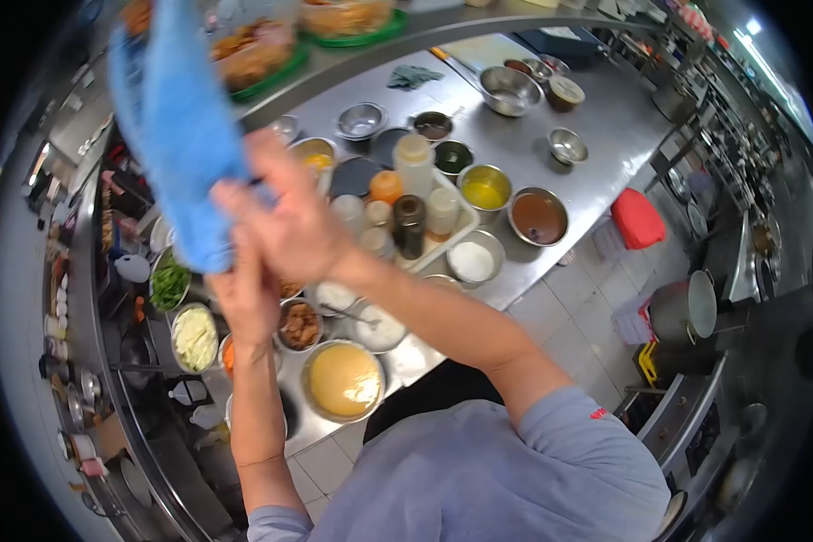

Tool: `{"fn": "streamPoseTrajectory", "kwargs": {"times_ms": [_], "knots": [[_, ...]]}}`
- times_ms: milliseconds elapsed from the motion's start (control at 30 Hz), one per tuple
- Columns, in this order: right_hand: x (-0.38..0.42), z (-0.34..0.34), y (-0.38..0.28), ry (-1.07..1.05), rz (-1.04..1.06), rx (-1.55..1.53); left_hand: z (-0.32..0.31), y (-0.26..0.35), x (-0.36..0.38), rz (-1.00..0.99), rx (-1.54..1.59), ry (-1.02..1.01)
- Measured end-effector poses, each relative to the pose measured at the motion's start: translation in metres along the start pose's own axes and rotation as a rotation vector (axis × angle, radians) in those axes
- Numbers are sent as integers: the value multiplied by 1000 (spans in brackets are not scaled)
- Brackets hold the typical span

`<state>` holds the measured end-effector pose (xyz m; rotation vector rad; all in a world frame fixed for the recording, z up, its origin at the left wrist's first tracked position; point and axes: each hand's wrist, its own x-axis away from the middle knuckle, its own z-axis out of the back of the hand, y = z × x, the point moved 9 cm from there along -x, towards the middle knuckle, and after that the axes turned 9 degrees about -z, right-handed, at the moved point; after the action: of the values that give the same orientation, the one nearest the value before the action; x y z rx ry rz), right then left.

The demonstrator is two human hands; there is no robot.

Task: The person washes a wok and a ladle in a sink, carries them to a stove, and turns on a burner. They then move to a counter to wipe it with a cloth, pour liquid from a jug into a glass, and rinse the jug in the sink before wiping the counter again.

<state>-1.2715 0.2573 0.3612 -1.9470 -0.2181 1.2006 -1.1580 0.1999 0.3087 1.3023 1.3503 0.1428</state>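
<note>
A blue cloth point(185, 135) is held up at the upper left, blurred by motion, its top end near the shelf. My right hand point(294, 212) is closed on the cloth's right edge, fingers lying over it. Just below, my left hand point(251, 294) grips the cloth's lower end, partly covered by the right hand. Beneath my hands sit a bowl of browned chunks point(299, 325), a bowl of yellow liquid point(343, 381) and a bowl of pale shreds point(194, 338).
A tray point(465, 221) of squeeze bottles stands on the steel counter point(596, 194), with several metal bowls around it. Food tubs with green rims point(275, 74) rest on the shelf above. A red lid point(639, 219) and a large pot point(686, 305) are at the right.
</note>
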Motion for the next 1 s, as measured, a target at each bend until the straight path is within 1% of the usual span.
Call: {"fn": "streamPoseTrajectory", "kwargs": {"times_ms": [33, 100, 133, 167, 200, 233, 267, 300, 333, 367, 400, 433, 500, 533, 567, 600, 633, 700, 767, 800, 833, 900, 933, 1000], "knots": [[0, 9, -12, -83, -7, 17, -8, -9, -4, -40, -39, 74], [-4, 52, -6, -154, -38, 80, -21, -36, -9, -58, -103, 67], [-3, 82, -6, -176, -33, 139, -23, -40, -12, -96, -179, 128], [1, 121, -9, -203, -28, 196, -21, -42, -14, -135, -259, 193], [6, 163, -11, -229, -25, 248, 1, -48, -17, -112, -294, 271], [12, 222, 2, -177, -180, 355, 13, -43, -17, -121, -368, 355], [14, 287, 11, -85, -83, 514, 25, -37, -16, -123, -441, 440], [25, 362, 35, -18, -70, 620, 27, -19, -15, -159, -553, 534], [43, 444, 69, 210, -548, 582, 37, -11, -14, -160, -584, 547], [66, 538, 95, 444, -577, 775, 41, -4, -12, -156, -620, 559], [97, 642, 131, 595, -616, 951, 33, 7, -5, -163, -660, 645], [124, 709, 137, 856, -681, 877, 21, 9, -2, -118, -657, 656], [173, 831, 175, 1083, -868, 1023, 4, 15, 1, -63, -649, 705], [175, 835, 179, 1136, -933, 773, 5, 15, 3, -49, -701, 705], [179, 835, 190, 1177, -997, 520, 9, 12, 2, -92, -704, 627], [182, 839, 211, 1168, -1045, 287, 12, 10, 3, -112, -777, 569], [184, 845, 232, 1153, -1089, 59, -8, 12, 4, -133, -811, 519], [179, 867, 260, 1018, -1013, -23, -27, 15, 9, -248, -894, 397], [168, 893, 260, 1039, -883, 248, -39, 20, 26, -166, -910, 452], [153, 883, 248, 1042, -834, 327, -41, 25, 30, -167, -913, 412], [131, 871, 228, 1041, -781, 402, -38, 28, 36, -151, -866, 431], [82, 829, 209, 908, -688, 422, -31, 41, 50, -142, -945, 401], [56, 802, 211, 794, -693, 380, -25, 46, 57, -145, -987, 411], [7, 738, 232, 622, -754, 324, -34, 53, 62, -174, -981, 422]]}}
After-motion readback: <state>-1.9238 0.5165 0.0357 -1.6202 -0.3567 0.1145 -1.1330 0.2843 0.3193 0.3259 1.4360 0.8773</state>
